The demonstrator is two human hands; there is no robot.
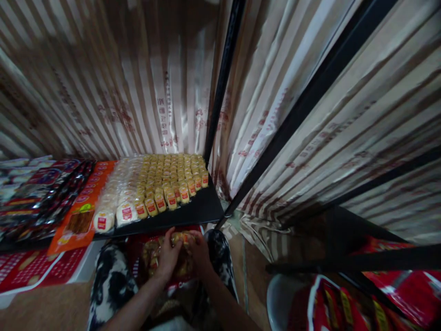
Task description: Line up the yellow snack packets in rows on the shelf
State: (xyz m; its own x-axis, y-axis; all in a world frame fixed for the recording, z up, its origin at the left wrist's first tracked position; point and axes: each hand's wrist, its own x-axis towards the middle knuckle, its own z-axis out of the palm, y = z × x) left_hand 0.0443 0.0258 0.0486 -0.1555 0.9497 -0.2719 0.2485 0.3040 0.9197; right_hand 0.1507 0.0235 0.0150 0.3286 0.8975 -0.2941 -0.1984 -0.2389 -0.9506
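Restocking looks like the step in hand; person crouched under a draped rack, both hands down in a bag of small wrapped snacks point(161, 264) resting between their knees, just below the shelf edge.

Largest first: striped plastic sheeting point(292, 105) hangs above and beyond the hands on all sides, with black frame posts point(223, 78) running up through it; dark shelf point(193, 212) sits just ahead of and above the hands; laid out on it is a dense grid of yellow wrapped cakes point(172, 177), with paler round cakes point(115, 204) beside them toward the left-hand side; further left an orange pack point(81, 220), then dark glossy packs point(41, 193); red printed packaging point(396, 285) well off to the right hand's side, lower down.

Hands: left hand point(168, 257) curled over the top of the bag, fingers bent and gripping, pressed on the wrappers; right hand point(199, 253) closed round a small wrapped piece at the bag's upper edge, fingertips meeting the left's; neither hand is slack; exact piece held is blurred, so I can't say which kind.

Judgement: mid-pick; pieces not yet lifted clear. Next move likely calls for a short lift up and forward onto the bare front strip of shelf, lining up with the front row; tight gap under the shelf lip, so keep wrists low; risk is knocking the front row out of line.
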